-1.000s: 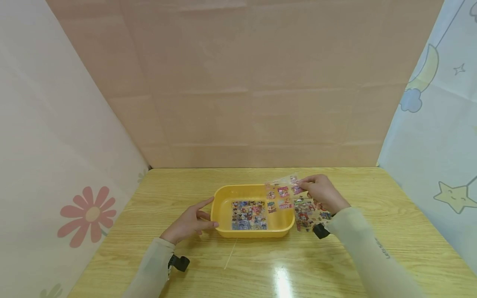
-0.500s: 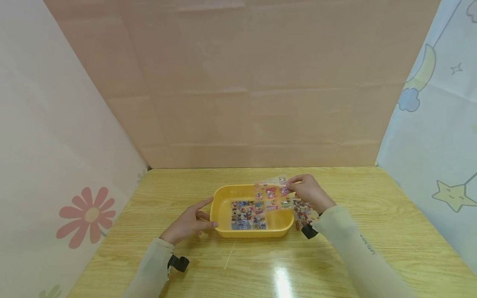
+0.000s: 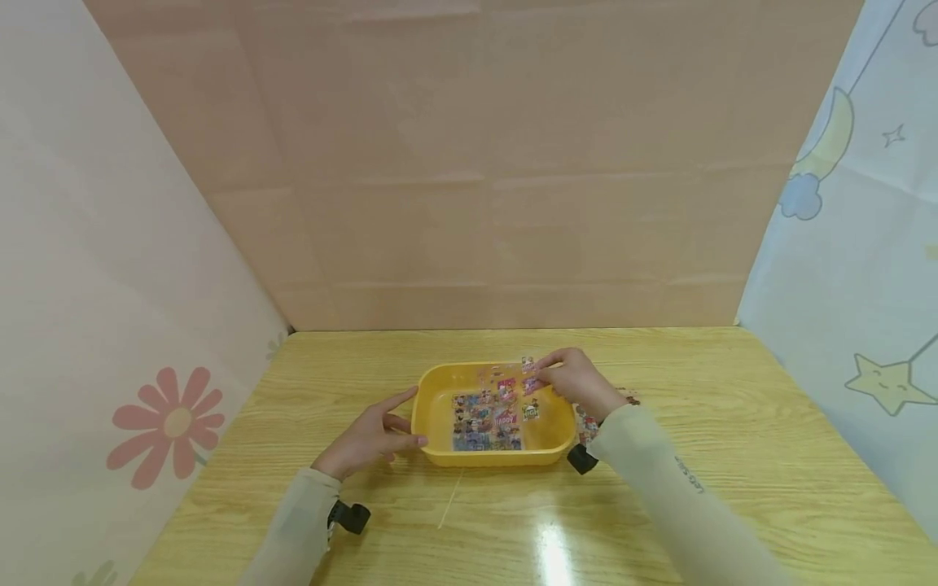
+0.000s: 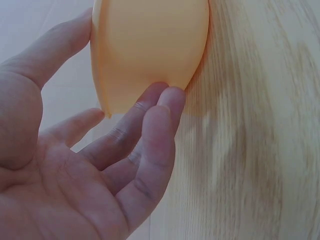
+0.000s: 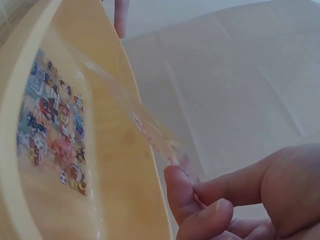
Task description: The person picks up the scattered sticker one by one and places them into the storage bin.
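Note:
A yellow plastic tray (image 3: 545,456) sits on the table, with a sticker sheet (image 3: 466,439) printed with small colourful figures lying flat inside. My left hand (image 3: 374,438) holds the tray's left end; in the left wrist view its fingertips (image 4: 159,125) are by the outer wall. Over the tray's right half, my right hand (image 3: 575,382) pinches a clear sticker sheet (image 3: 506,391) by its right edge. Seen from the right wrist, this held sheet (image 5: 145,127) slants above the tray. Another sticker sheet (image 3: 588,425) lies on the table right of the tray, partly hidden by the right forearm.
The wooden table (image 3: 469,537) ends at a plain pinkish-brown backdrop (image 3: 469,244). Patterned white panels stand on both sides. A thin pale strip (image 3: 450,498) lies in front of the tray. Each wrist carries a black camera.
My right hand has moved left, bringing the clear sticker sheet from the tray's right edge to above the sheet inside. The left hand and the tray have stayed in place.

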`<state>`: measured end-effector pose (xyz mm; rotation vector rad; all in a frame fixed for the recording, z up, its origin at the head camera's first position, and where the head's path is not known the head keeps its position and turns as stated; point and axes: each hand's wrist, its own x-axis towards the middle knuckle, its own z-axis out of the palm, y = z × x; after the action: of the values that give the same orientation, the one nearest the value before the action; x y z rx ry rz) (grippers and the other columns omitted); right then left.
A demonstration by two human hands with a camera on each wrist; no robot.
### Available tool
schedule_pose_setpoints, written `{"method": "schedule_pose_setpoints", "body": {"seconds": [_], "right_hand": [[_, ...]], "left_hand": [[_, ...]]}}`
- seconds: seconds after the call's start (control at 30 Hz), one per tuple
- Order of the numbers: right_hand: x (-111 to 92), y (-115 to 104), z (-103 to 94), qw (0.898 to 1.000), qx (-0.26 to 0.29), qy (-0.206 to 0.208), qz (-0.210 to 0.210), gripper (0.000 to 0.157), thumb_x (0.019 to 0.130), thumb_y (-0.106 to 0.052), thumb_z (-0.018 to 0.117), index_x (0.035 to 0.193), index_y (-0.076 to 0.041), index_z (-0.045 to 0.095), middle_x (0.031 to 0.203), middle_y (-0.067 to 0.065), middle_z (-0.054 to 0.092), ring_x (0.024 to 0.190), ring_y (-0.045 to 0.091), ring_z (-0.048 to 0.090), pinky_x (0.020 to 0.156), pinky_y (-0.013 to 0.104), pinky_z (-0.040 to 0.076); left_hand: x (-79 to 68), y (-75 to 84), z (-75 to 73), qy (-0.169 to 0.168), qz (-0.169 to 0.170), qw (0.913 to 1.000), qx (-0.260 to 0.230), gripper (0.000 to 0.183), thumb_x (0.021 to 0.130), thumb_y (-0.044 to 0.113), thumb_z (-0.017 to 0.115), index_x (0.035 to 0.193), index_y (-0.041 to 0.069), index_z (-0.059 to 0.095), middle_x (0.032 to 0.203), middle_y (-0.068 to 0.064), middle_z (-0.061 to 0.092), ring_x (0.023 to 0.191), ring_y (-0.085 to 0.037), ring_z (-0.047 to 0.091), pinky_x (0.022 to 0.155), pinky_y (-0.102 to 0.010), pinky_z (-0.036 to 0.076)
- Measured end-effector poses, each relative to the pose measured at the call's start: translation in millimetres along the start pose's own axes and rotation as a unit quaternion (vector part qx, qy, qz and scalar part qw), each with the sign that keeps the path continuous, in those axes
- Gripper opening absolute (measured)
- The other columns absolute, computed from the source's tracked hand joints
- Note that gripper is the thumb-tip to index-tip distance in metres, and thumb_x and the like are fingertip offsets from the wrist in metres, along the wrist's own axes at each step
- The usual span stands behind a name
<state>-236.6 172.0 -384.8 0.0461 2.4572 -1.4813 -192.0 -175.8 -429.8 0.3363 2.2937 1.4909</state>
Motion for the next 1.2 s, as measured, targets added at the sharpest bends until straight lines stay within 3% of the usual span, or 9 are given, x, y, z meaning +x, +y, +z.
{"method": "schedule_pose_setpoints", "body": {"seconds": [0.17,0.27,1.03,1.07,1.17,1.2], "right_hand": [[2,0,9.7,1.000,0.000,-0.012,0.000,0.024,0.103,-0.011,0.050,0.121,0.002,0.061,0.097,0.011,0.072,0.056,0.012,0.036,0.053,0.028,0.034],[3,0,13.9,1.000,-0.008,-0.013,0.001,0.025,0.103,-0.011,0.050,0.120,0.001,0.063,0.096,0.009,0.073,0.052,0.011,0.032,0.049,0.026,0.030],[9,2,34.5,0.999,-0.039,-0.038,-0.002,0.035,0.093,-0.001,0.056,0.127,0.006,0.061,0.088,0.012,0.074,0.046,0.011,0.031,0.048,0.028,0.030],[9,2,35.2,0.998,-0.040,-0.038,0.000,0.033,0.094,-0.002,0.056,0.125,0.006,0.062,0.087,0.011,0.073,0.046,0.011,0.031,0.049,0.028,0.031],[11,3,37.6,0.998,-0.052,-0.040,0.007,0.012,0.096,-0.006,0.058,0.093,0.001,0.066,0.079,0.009,0.069,0.046,0.011,0.029,0.049,0.028,0.031],[11,3,38.3,0.998,-0.055,-0.041,0.009,0.018,0.097,-0.008,0.058,0.081,-0.002,0.062,0.076,0.010,0.067,0.045,0.011,0.029,0.048,0.028,0.031]], "left_hand": [[-0.1,0.1,-0.3,0.001,0.002,1.0000,0.001,0.093,0.087,0.028,0.081,0.160,0.016,0.025,0.111,-0.014,0.071,0.084,-0.028,0.066,0.058,-0.036,0.052],[-1.0,1.0,0.5,0.002,0.005,1.0000,0.000,0.092,0.087,0.027,0.080,0.160,0.016,0.026,0.110,-0.013,0.071,0.083,-0.028,0.065,0.058,-0.036,0.052],[0.6,-3.2,0.8,0.011,-0.007,0.9998,0.011,0.092,0.086,0.033,0.081,0.160,0.022,0.027,0.110,-0.013,0.068,0.083,-0.029,0.065,0.059,-0.037,0.052],[0.3,-3.0,0.9,0.011,-0.007,0.9999,0.011,0.092,0.086,0.033,0.081,0.160,0.022,0.027,0.110,-0.013,0.068,0.084,-0.029,0.065,0.059,-0.037,0.052],[-0.5,-2.3,0.8,0.008,-0.006,0.9999,0.007,0.092,0.086,0.032,0.081,0.160,0.021,0.027,0.110,-0.013,0.068,0.084,-0.029,0.065,0.059,-0.037,0.052],[-0.7,-2.2,0.7,0.007,-0.004,0.9999,0.006,0.092,0.086,0.031,0.081,0.160,0.021,0.027,0.110,-0.013,0.068,0.084,-0.029,0.065,0.059,-0.038,0.052]]}}
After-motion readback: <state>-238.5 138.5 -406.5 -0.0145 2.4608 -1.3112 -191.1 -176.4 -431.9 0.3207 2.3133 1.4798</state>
